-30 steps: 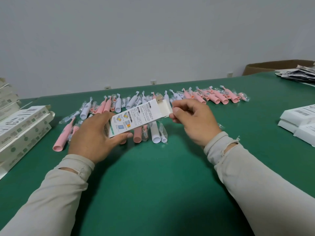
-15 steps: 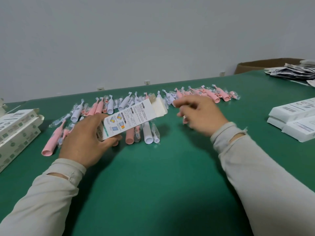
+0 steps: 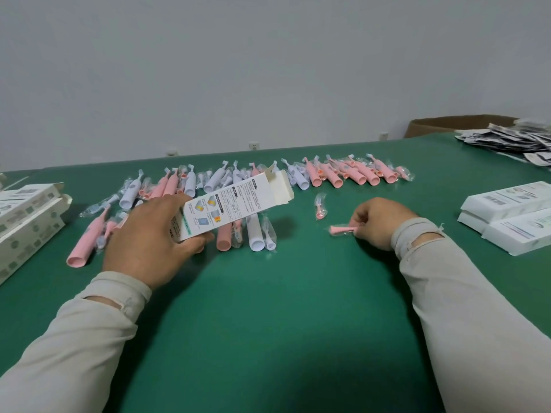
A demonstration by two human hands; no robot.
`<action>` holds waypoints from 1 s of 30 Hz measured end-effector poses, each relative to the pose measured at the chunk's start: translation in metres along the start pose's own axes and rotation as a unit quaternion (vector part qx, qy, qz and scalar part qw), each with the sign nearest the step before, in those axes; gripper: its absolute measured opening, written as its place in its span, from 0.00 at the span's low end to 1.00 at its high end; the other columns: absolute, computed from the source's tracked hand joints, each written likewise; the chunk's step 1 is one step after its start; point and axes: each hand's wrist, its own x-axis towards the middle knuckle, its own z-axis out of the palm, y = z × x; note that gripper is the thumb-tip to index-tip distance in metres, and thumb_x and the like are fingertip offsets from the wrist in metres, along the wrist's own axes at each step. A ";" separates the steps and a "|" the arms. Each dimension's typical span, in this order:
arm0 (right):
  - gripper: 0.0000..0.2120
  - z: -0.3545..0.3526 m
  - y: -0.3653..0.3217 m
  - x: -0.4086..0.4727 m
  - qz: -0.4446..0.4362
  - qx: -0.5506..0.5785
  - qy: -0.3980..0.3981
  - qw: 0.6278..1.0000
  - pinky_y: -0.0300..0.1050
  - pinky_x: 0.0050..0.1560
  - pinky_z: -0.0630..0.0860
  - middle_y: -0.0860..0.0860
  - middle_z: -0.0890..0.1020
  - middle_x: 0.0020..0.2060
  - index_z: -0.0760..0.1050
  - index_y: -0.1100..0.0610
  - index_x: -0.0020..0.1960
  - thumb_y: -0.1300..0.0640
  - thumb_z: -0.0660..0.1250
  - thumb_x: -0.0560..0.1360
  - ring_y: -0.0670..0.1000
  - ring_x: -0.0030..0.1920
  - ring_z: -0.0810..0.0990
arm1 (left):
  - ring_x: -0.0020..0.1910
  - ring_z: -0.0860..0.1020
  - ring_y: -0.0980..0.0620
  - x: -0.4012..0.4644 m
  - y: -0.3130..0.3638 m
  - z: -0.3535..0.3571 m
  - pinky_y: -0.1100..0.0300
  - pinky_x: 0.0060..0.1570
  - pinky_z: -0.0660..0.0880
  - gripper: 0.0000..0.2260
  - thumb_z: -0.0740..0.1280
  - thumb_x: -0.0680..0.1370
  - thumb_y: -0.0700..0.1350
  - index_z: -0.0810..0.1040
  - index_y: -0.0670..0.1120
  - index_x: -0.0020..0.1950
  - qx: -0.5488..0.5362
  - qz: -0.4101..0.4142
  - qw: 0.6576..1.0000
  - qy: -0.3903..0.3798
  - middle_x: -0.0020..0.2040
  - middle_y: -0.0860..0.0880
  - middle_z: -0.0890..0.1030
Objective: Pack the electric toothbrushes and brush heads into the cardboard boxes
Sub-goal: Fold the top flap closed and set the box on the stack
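Holding box (image 3: 235,204) (flap open), right hand (image 3: 378,223) pinching brush head (image 3: 341,229)

Left hand (image 3: 149,239) grips a printed cardboard box (image 3: 232,204), end flap open, tilted above the toothbrushes (image 3: 328,177) scattered on the green table (image 3: 283,308). Right hand (image 3: 378,222) pinches a wrapped pink brush head (image 3: 341,229). Another brush head (image 3: 319,207) lies just beyond. White boxes (image 3: 507,216) stacked right.

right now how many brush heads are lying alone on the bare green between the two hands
1. A bagged pink brush head lies alone on the green table. A second pink brush head is pinched in the right hand, not lying. Others may hide in the toothbrush pile.
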 end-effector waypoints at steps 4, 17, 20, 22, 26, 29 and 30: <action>0.04 -0.002 -0.018 -0.008 -0.186 0.332 0.085 0.921 0.38 0.36 0.75 0.43 0.81 0.35 0.81 0.50 0.45 0.58 0.71 0.77 0.45 0.34 0.79 | 0.54 0.74 0.49 -0.001 -0.001 0.000 0.44 0.52 0.76 0.27 0.75 0.70 0.60 0.74 0.57 0.66 0.027 0.002 1.000 0.005 0.56 0.54 0.79; 0.03 0.016 -0.058 -0.023 -0.278 0.250 0.228 0.899 0.29 0.45 0.67 0.42 0.74 0.43 0.82 0.49 0.47 0.55 0.70 0.77 0.40 0.44 0.73 | 0.60 0.73 0.51 -0.002 0.004 0.003 0.49 0.55 0.74 0.29 0.75 0.71 0.57 0.73 0.56 0.69 0.046 0.033 0.998 -0.010 0.63 0.55 0.77; 0.04 0.022 -0.069 -0.026 -0.232 0.317 0.237 0.888 0.25 0.44 0.67 0.42 0.74 0.43 0.82 0.45 0.46 0.54 0.71 0.76 0.39 0.43 0.73 | 0.60 0.72 0.51 -0.003 0.011 0.005 0.49 0.53 0.75 0.28 0.75 0.70 0.57 0.73 0.55 0.69 0.040 0.045 0.998 -0.012 0.62 0.55 0.77; 0.06 0.023 -0.073 -0.027 -0.187 0.364 0.234 0.882 0.27 0.41 0.68 0.41 0.77 0.40 0.80 0.44 0.42 0.55 0.73 0.75 0.38 0.38 0.75 | 0.60 0.72 0.52 -0.004 0.013 0.006 0.48 0.52 0.76 0.29 0.75 0.70 0.57 0.73 0.55 0.69 0.036 0.046 0.998 -0.014 0.61 0.54 0.77; 0.04 0.021 -0.077 -0.029 -0.157 0.477 0.120 0.856 0.39 0.34 0.72 0.46 0.83 0.33 0.79 0.53 0.46 0.62 0.70 0.77 0.42 0.28 0.74 | 0.60 0.73 0.51 -0.005 0.013 0.007 0.47 0.53 0.76 0.30 0.76 0.70 0.58 0.73 0.55 0.69 0.031 0.044 0.998 -0.016 0.62 0.55 0.77; 0.05 0.020 -0.075 -0.029 -0.178 0.627 -0.103 0.751 0.37 0.20 0.65 0.55 0.87 0.40 0.73 0.60 0.51 0.64 0.61 0.77 0.49 0.22 0.73 | 0.58 0.74 0.50 -0.005 0.013 0.009 0.47 0.53 0.76 0.29 0.77 0.69 0.55 0.74 0.54 0.68 0.015 0.048 0.999 -0.012 0.59 0.54 0.78; 0.06 0.017 -0.069 -0.026 -0.171 0.661 -0.128 0.720 0.37 0.18 0.63 0.57 0.87 0.44 0.72 0.61 0.51 0.62 0.61 0.75 0.51 0.22 0.74 | 0.57 0.74 0.49 -0.004 0.012 0.009 0.46 0.54 0.76 0.29 0.77 0.69 0.54 0.74 0.54 0.68 0.017 0.046 0.999 -0.012 0.59 0.53 0.78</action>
